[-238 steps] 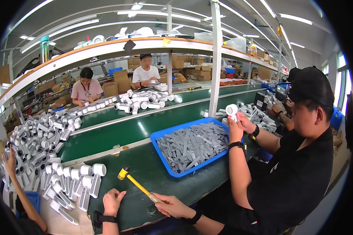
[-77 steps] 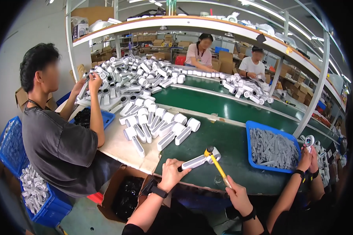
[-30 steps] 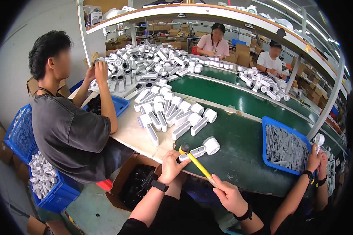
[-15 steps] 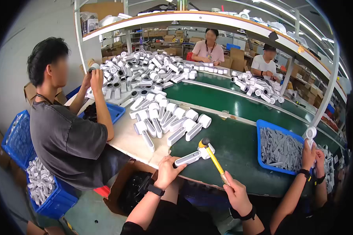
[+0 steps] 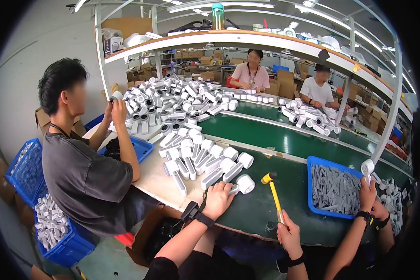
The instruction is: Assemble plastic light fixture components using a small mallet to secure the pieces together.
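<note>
My left hand (image 5: 218,200) is closed over the handle of a white round-headed handheld device (image 5: 245,184), at the near edge of a group of similar devices. The device's round head sticks out to the right of my fingers, while its handle is mostly hidden. In my right hand (image 5: 289,233) is a mallet (image 5: 276,198) with a yellow handle and a yellow-and-black head. The mallet points up and away from me, its head apart from the device and to its right.
A blue tray (image 5: 309,186) of grey strips lies at right, beside a co-worker's hands (image 5: 368,191) holding a white piece. Another person (image 5: 86,158) works at left by a blue tray (image 5: 142,145). A large white heap (image 5: 172,100) covers the back, under a shelf (image 5: 238,38).
The mallet head has lifted off the device and moved right. My left hand has carried the device up to the group's edge. The view has shifted slightly.
</note>
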Available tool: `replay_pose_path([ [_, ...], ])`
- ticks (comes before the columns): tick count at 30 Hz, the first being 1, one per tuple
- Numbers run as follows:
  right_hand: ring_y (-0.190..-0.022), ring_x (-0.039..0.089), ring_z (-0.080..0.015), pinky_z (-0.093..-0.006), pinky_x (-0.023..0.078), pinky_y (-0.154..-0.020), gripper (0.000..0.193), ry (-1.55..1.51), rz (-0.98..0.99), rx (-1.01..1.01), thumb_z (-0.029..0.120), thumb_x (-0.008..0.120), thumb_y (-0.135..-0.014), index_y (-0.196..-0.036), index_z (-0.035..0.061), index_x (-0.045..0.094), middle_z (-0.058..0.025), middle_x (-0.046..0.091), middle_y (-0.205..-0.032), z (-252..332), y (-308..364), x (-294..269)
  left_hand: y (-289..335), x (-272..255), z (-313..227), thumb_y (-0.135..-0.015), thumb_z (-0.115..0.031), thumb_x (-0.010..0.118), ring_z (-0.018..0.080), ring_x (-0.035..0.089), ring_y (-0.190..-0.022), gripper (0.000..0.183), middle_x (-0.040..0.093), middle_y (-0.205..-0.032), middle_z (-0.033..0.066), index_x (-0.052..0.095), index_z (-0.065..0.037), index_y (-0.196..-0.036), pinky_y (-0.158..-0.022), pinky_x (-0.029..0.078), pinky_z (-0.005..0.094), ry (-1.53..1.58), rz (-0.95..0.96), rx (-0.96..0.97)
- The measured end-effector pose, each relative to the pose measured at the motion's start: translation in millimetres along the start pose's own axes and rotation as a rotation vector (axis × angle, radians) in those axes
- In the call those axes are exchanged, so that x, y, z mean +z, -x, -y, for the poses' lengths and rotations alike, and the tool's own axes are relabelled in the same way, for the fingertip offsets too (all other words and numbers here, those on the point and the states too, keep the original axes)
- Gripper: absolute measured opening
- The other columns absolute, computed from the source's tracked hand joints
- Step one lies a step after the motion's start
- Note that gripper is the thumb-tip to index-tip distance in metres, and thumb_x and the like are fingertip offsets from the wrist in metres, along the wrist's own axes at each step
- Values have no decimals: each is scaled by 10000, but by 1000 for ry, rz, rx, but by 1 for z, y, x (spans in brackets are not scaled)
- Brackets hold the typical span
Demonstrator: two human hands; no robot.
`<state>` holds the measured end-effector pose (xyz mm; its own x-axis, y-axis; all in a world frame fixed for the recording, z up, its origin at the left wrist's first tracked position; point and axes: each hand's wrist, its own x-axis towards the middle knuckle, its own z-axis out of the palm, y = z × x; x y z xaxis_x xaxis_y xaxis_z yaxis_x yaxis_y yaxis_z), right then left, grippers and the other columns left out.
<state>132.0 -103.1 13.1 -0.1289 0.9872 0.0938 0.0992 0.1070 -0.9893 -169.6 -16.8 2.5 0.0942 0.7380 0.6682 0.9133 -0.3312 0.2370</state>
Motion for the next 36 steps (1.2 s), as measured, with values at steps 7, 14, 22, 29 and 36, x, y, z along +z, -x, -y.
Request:
replay_pose_path([
  [7, -475, 508, -124, -259, 410, -424, 507, -307, 72, 234, 85, 533, -960, -1460, 50, 454, -62, 569, -687, 9, -15, -18, -27, 24, 18, -784, -285, 752, 311, 576, -1006, 454, 569, -1026, 116, 594, -115, -1174, -811, 447, 462, -183, -28, -82],
  [14, -481, 515, -134, -261, 419, -429, 510, -319, 143, 227, 56, 529, -953, -1459, 50, 457, -74, 581, -699, 8, -12, -20, -46, 33, 34, -753, -248, 771, 304, 574, -1026, 504, 586, -1072, 104, 577, -124, -1202, -847, 423, 461, -176, -57, -186],
  [22, -484, 514, -122, -251, 423, -427, 513, -329, 92, 145, 38, 519, -953, -1462, 49, 454, -71, 577, -707, 0, -8, -21, -26, 24, -3, -795, -226, 738, 313, 537, -1075, 504, 561, -1151, 124, 562, -106, -1252, -863, 413, 490, -200, -93, -125],
  [29, -472, 506, -122, -248, 416, -428, 535, -264, 139, 95, 49, 504, -959, -1487, 48, 418, -72, 564, -679, 0, -7, -21, 33, 1, -32, -914, -223, 664, 349, 634, -744, 247, 640, -758, 150, 663, -11, -786, -690, 501, 447, 307, 20, -138],
  [36, -444, 365, -47, -192, 279, -412, 489, -288, 81, 56, 25, 480, -984, -1468, -18, 425, 41, 435, -598, 24, 4, -4, 36, 2, -31, -907, -257, 679, 343, 624, -724, 302, 624, -726, 140, 642, -7, -740, -685, 490, 438, 278, -1, -98],
])
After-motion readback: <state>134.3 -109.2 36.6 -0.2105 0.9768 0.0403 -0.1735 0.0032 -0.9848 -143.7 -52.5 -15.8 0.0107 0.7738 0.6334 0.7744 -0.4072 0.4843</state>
